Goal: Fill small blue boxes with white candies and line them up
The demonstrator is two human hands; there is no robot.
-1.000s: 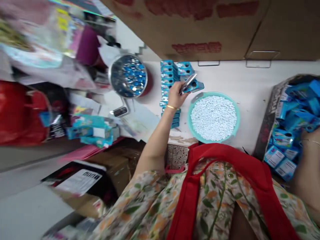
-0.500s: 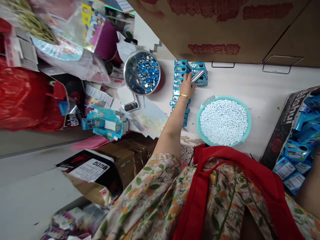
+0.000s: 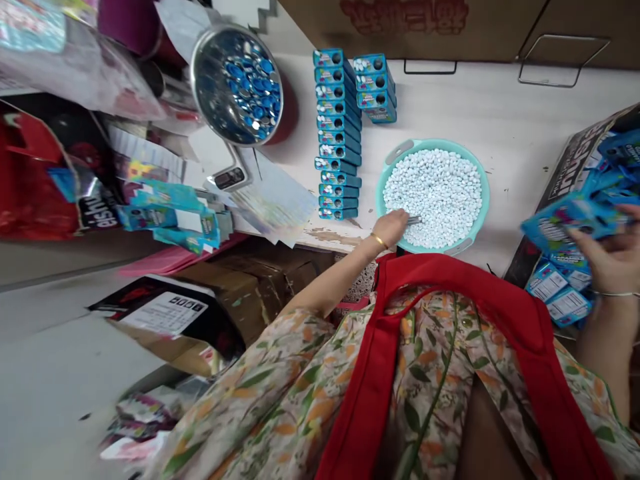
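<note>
My left hand is closed around a short silvery metal tube at the near left rim of a turquoise basin. The tube's end touches the heap of small pale-blue candies in the basin; its exact shape is hard to make out. At the right edge my right hand grips a small blue carton, held above an open black box full of similar cartons. A column of blue cartons stands left of the basin, with a shorter stack beside it.
A steel bowl of blue-and-silver round pieces stands at the left, near a small scale and papers. Flattened blue cartons lie farther left. A large brown carton with wire handles borders the back.
My left hand has moved from the carton column down to the basin, carrying the metal tube. My right hand has come into view with a blue carton. The view has shifted.
</note>
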